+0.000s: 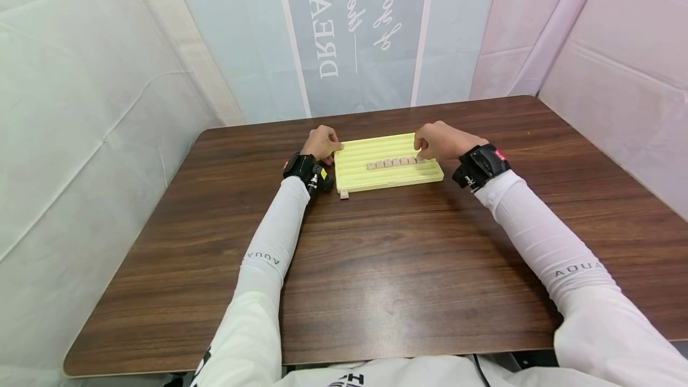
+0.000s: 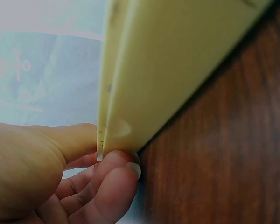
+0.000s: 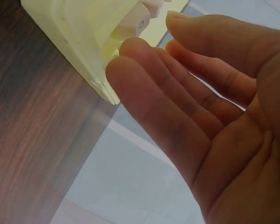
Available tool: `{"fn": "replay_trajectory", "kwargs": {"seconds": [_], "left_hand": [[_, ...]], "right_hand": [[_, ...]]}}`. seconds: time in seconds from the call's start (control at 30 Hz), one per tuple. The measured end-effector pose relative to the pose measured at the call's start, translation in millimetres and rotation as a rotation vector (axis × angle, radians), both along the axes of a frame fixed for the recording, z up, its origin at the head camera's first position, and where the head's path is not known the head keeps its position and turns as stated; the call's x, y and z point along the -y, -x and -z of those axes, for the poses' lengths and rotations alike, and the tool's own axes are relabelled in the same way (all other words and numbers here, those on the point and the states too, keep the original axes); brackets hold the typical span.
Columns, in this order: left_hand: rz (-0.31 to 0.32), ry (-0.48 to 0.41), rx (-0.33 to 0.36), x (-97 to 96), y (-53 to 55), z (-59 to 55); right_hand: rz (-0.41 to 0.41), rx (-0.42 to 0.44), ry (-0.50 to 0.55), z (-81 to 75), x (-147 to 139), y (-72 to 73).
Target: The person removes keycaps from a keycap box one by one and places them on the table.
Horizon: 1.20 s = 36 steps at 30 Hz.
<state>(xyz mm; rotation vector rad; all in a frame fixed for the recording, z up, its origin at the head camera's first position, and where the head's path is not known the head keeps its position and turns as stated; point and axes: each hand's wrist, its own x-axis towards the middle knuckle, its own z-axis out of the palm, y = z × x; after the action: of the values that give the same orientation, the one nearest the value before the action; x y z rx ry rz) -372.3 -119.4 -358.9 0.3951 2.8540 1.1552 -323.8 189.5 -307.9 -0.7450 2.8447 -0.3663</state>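
Several letter tiles (image 1: 396, 162) sit along a ridged yellow tray (image 1: 376, 150) at your 12 o'clock; one loose tile (image 1: 344, 194) lies by its 7. Your left hand (image 1: 321, 143) pinches its 10 o'clock edge; your right hand (image 1: 441, 139), loosely open, empty, is at the row's 3 o'clock end.

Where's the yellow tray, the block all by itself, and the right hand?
Tray (image 1: 389, 178): head view, on its bare front part.
Lone block (image 1: 344, 194): head view, middle of its visible face.
Right hand (image 1: 442, 140): head view, on the back of it.
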Motion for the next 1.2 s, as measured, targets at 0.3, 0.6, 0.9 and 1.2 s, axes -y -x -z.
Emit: {"fn": "replay_trajectory", "kwargs": {"seconds": [0.3, 0.6, 0.9, 1.2], "left_hand": [[-0.005, -0.002, -0.01, -0.7, 0.8, 0.5], [0.006, -0.01, -0.028, -0.7, -3.2, -0.9], [0.004, -0.01, -0.024, -0.4, -4.3, -0.5], [0.006, -0.016, -0.033, -0.8, -5.1, 0.3]], "right_hand": [[-0.025, -0.013, -0.018, 6.2, -1, 4.1], [-0.024, -0.007, -0.02, 8.5, 0, 4.5], [-0.024, 0.001, -0.019, 10.4, 2, 4.0], [-0.019, -0.005, -0.015, 12.1, 2, 3.6]]}}
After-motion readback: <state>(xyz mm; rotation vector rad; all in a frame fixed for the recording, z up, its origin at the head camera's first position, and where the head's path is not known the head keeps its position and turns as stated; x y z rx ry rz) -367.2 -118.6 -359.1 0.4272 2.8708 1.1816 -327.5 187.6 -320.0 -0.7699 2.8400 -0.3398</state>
